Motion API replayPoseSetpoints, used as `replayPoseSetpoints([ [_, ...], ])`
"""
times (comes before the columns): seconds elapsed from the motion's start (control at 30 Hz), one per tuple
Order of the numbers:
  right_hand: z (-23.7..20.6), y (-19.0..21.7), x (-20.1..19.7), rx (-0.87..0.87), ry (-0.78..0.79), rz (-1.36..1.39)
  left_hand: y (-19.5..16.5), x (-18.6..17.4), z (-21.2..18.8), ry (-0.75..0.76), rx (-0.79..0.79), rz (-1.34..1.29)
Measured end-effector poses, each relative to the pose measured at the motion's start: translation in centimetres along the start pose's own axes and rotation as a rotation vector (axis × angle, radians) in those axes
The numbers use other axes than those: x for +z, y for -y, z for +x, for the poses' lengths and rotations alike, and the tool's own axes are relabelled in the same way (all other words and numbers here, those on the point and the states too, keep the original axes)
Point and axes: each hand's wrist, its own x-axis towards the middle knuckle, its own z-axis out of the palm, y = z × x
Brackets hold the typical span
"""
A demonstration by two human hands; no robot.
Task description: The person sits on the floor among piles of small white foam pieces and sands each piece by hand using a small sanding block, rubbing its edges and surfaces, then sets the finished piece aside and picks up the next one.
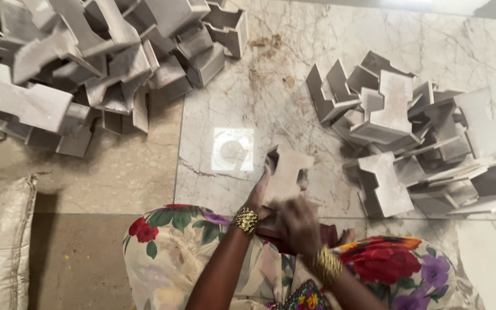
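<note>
grey block heaps (87, 63), marble floor (248, 103), sack (1, 241)

Your left hand (258, 198) reaches forward with the fingers extended upward, a golden beaded bracelet (246, 220) on its wrist. Your right hand (298, 224), blurred, is curled just beside and below it, a golden bangle (327, 265) behind the grip.

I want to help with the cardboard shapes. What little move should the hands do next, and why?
Probably set the grey cardboard piece down with the pile on the right. The left hand grips its lower edge, and the right hand, blurred, is at its base. That pile lies nearest; the bigger pile at upper left lies further off.
</note>
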Motion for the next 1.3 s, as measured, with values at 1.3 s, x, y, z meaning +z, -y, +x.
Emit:
replayPoseSetpoints([
  [1.3, 5.5, -3.6, 2.1, 0.5, 0.125, 0.055, 0.3, -0.7, -0.8, -0.126, -0.088, -0.01],
])
